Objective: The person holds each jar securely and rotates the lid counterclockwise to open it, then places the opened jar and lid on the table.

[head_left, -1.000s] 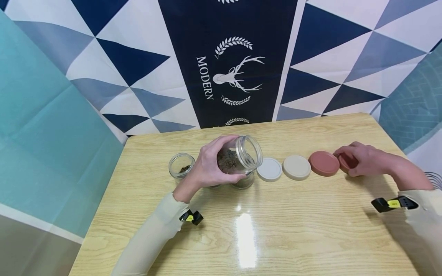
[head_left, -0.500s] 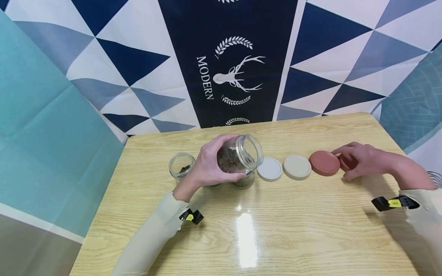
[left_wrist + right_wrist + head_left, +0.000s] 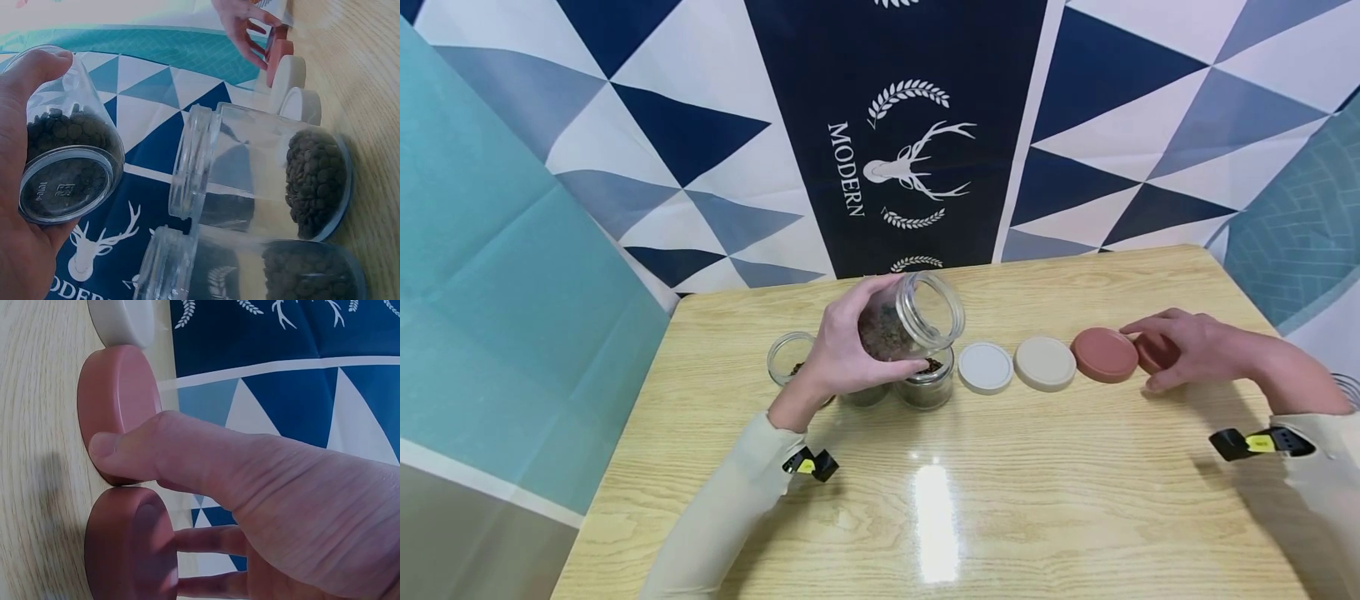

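My left hand grips a clear glass jar in the head view. The jar is tilted, its lidless mouth toward the right, above the other jars. Dark round pellets lie inside, as the left wrist view shows. Below it a second open jar with dark pellets stands upright. My right hand is over the rightmost red lid, its thumb and fingers spread around it. In the right wrist view the thumb is straight and overlaps the neighbouring red lid; whether it touches is unclear.
A white lid and a cream lid continue the row of lids. To the left are an open jar and another jar, partly hidden by my left hand. A patterned cloth hangs behind the wooden table.
My left hand has moved slightly up and left with the jar, so the mouth of the jar below now shows. My right thumb has moved away from the rightmost red lid.
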`<state>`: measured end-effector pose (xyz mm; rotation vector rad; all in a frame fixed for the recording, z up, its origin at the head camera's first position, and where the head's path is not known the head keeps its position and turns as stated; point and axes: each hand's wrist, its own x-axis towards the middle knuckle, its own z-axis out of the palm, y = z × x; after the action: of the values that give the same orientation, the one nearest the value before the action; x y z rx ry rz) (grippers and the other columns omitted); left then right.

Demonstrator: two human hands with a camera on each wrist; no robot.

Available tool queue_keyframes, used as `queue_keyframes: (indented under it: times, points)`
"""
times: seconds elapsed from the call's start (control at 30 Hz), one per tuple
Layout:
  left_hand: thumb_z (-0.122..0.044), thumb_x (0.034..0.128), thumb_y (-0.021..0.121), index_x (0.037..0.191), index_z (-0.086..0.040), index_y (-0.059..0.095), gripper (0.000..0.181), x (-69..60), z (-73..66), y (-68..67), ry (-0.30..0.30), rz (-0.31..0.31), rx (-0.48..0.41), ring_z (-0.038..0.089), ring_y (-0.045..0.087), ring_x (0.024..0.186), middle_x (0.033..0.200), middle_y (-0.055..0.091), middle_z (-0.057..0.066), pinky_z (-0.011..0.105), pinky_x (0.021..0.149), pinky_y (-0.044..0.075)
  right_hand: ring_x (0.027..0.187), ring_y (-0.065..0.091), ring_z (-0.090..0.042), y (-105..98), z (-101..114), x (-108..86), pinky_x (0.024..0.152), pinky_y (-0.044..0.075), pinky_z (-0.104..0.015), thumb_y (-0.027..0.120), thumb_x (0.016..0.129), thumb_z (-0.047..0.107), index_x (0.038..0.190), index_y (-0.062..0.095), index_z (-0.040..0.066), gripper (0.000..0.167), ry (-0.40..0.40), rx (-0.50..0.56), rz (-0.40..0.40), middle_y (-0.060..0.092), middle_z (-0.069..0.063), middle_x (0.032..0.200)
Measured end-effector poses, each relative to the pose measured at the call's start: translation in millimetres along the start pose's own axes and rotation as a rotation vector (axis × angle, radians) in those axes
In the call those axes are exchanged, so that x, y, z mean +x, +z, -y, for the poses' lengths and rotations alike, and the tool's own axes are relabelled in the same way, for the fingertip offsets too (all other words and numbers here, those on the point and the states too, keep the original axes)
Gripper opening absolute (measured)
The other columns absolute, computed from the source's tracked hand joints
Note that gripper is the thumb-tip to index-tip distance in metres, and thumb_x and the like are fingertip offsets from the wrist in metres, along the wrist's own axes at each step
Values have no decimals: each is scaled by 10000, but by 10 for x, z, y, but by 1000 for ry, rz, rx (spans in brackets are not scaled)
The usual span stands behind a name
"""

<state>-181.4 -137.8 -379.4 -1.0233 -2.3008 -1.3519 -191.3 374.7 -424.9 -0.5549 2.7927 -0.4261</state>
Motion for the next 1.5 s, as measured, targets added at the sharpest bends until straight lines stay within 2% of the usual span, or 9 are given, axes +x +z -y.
queue_keyframes:
  times: [0.23,0.33,0.63,0.77,0.93,1.07,1.2,1.4,1.5]
  points:
    - [-26,705,1019,1548,-1,552,964,-79,65,-74,-70,4,-189,382,719,1387,1477,749,213,265,1220,524,1118,674,-402,33,-12,-5,846,557,-455,1048,724,236,1463,666,-42,878,-12,4,-11,632,-377,1370]
    - [0,696,1006,1541,21,533,969,-106,88,-127,-78,6,-223,421,720,1368,1469,741,244,232,1212,519,1118,680,-416,18,-11,-11,845,563,-462,1048,727,226,1463,657,-57,880,-8,-13,-8,625,-391,1370]
    - [72,667,953,1471,98,448,949,-192,130,-254,-64,-47,-282,491,728,1262,1435,692,348,261,1165,574,1118,690,-451,-39,22,12,878,596,-533,1051,739,231,1470,647,-60,885,13,-49,-13,588,-440,1397]
    - [7,674,928,1442,57,407,930,-237,146,-302,-75,-77,-303,348,757,1234,1435,652,360,275,1120,607,1142,681,-482,-42,17,22,888,596,-572,1048,749,288,1480,644,-49,900,33,-64,-9,584,-439,1411]
    - [-151,713,956,1430,-30,414,907,-296,169,-369,-68,-134,-343,122,730,1228,1406,671,176,271,1116,612,1151,675,-498,-41,-2,35,886,596,-590,1044,752,306,1482,645,-44,903,31,-59,-7,583,-439,1418]
    - [-394,768,1007,1425,-103,440,915,-336,198,-426,-41,-176,-365,105,722,1214,1382,665,8,257,1107,615,1145,684,-489,-39,2,44,882,599,-585,1044,751,313,1477,650,-48,901,22,-62,-13,594,-433,1407]
    - [-571,781,997,1415,-143,450,941,-376,210,-497,-22,-211,-354,115,727,1195,1367,673,6,243,1092,617,1140,689,-479,-36,18,43,884,599,-575,1041,754,304,1467,655,-54,886,20,-66,-17,604,-427,1396]
    - [-558,780,1010,1412,-198,446,921,-465,242,-637,-29,-247,-355,115,729,1197,1365,695,-18,244,1107,606,1125,689,-484,-28,29,30,882,596,-579,1040,751,270,1447,663,-65,860,10,-69,-16,607,-438,1376]
    - [-485,790,1020,1418,-197,440,902,-520,272,-703,-35,-264,-363,108,726,1207,1368,699,-38,244,1118,594,1137,688,-474,-16,30,28,894,595,-579,1043,752,283,1451,668,-55,862,18,-71,-15,617,-420,1383]
